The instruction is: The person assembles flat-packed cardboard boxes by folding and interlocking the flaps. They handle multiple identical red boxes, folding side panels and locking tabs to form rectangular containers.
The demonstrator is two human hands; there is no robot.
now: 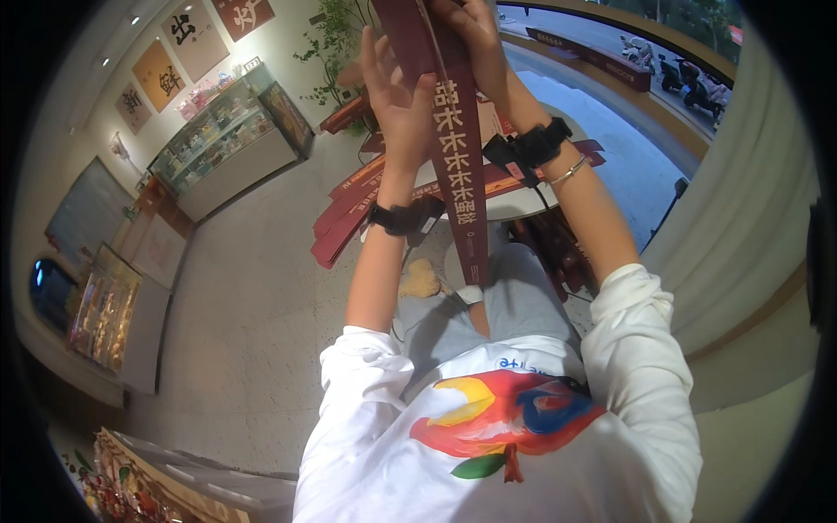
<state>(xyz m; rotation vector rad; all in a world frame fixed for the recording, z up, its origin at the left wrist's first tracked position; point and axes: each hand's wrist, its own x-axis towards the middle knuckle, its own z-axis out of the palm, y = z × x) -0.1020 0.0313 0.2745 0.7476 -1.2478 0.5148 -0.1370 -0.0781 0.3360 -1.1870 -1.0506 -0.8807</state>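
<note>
Maroon strip [458,174]: this was positioned in front of the person, between the two hands, above the lap and the near side of the bench.

Surroundings, by size: a pale floor [244,296] extended to the left, a window [602,131] stood at the upper right, and a light curtain [741,218] hung at the right. A glass display case [218,135] stood at the far left. A round white bench [519,207] was located ahead of the person, who wore a white top [558,471] with a coloured print and grey legwear [536,301].

Orientation: the long axis of the strip ran from the upper edge of the view down toward the person, inclined slightly to the right. The far, broader end passed out of view; the near, narrower end pointed at the lap. Contact with the lap could not be determined. Pale lettering followed the long axis.

Loose maroon strips [349,218] lay fanned across the bench, some overhanging its left side.

Hands: the left hand [401,100] was open, fingers extended and apart, thumb against the strip's left side. The right hand [478,44] was bent against the right side; the view cut off part of it, so whether its grip was closed could not be told.

Each wrist carried a black band [542,144]. A thin bracelet [569,170] encircled the right forearm.
</note>
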